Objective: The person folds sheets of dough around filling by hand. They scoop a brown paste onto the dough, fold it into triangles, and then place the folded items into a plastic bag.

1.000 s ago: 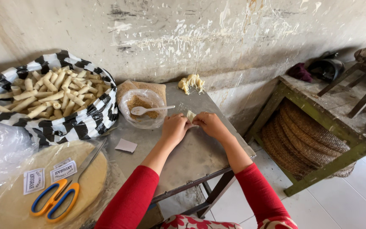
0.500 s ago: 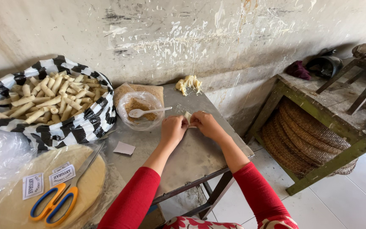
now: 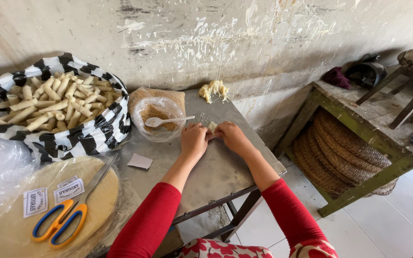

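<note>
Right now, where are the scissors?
The scissors lie at the lower left of the head view, on the stack of round wrappers, left of the left hand and below the striped bag.

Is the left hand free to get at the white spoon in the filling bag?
Probably yes: the white spoon lies just beside the left hand, with bare table between, though that hand now pinches a small wrapper piece.

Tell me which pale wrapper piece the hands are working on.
The small piece pinched between the left hand and right hand; the loose square lies untouched nearer the scissors, and the crumpled scraps sit by the wall.
</note>
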